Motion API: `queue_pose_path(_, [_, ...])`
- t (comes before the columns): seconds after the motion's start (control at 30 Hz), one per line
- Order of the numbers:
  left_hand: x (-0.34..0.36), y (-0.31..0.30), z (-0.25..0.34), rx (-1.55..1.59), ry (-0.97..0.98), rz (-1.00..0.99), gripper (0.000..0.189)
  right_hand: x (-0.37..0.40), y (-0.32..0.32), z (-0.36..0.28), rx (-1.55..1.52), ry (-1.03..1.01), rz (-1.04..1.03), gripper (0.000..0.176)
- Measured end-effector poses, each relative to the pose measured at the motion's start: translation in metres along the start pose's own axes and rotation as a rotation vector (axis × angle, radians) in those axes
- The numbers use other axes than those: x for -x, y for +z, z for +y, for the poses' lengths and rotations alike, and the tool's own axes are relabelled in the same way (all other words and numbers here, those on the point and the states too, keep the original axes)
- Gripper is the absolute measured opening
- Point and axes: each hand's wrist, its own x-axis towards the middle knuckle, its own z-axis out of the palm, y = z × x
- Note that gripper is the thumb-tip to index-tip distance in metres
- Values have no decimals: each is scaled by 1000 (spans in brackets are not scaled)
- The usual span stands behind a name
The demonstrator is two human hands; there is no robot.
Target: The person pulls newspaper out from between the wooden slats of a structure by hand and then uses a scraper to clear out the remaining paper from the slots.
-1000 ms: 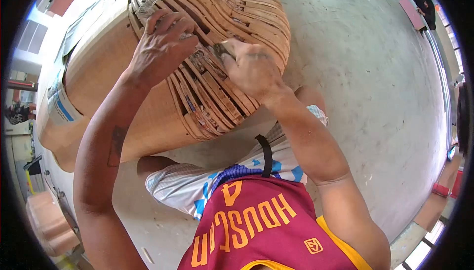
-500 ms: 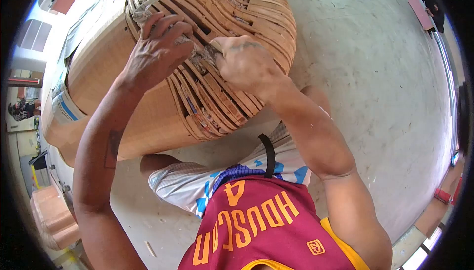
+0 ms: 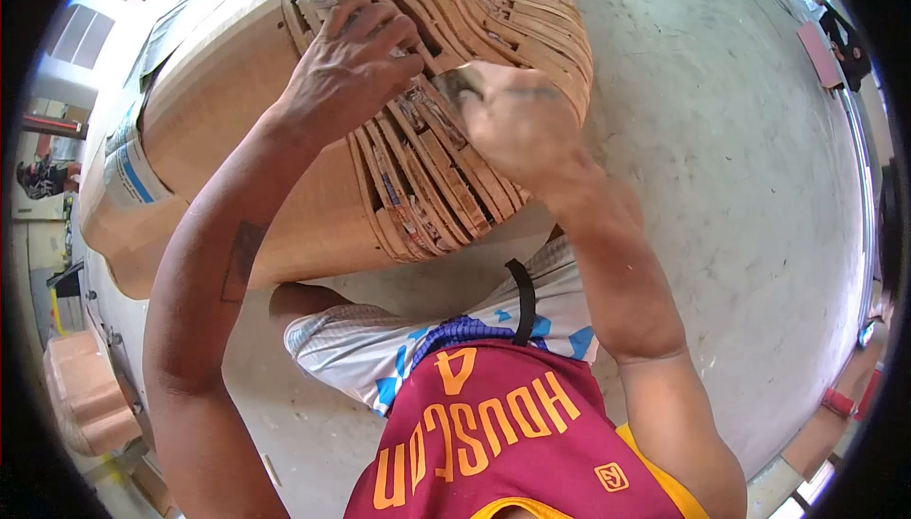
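A grey concrete floor [image 3: 740, 187], scuffed and speckled with pale marks, carries everything. On it, far and to the left, rests a big rounded brown form [image 3: 237, 139] clad in woven strips [image 3: 446, 177]. A pinkish block [image 3: 85, 396] sits near left, and a flat pink board [image 3: 818, 45] lies far right.

tan woven strips [image 3: 446, 168] over a brown cardboard form [image 3: 228, 130], maroon jersey [image 3: 493, 434] with orange letters, grey speckled concrete floor [image 3: 740, 187].
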Motion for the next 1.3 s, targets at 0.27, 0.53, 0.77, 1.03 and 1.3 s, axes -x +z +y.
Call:
queue_pose_path(0.27, [-3,9,-6,-37,1,37,27,-20,33,3,155,95,-83,32])
queue_pose_path(0.53, [1,-14,-6,-215,28,6,44,-6,25,-3,126,107,-83,32])
queue_pose_path(0.77, [-2,-24,-17,-203,71,-78,25,-2,23,1,93,63,-95,34])
queue_pose_path(1.03, [-9,-21,-22,-178,124,-63,24,-4,15,-17,-45,68,40,23])
queue_pose_path(1.3, [-18,-30,-19,-131,-38,-115,20,-16,19,-5,-4,24,-20,26])
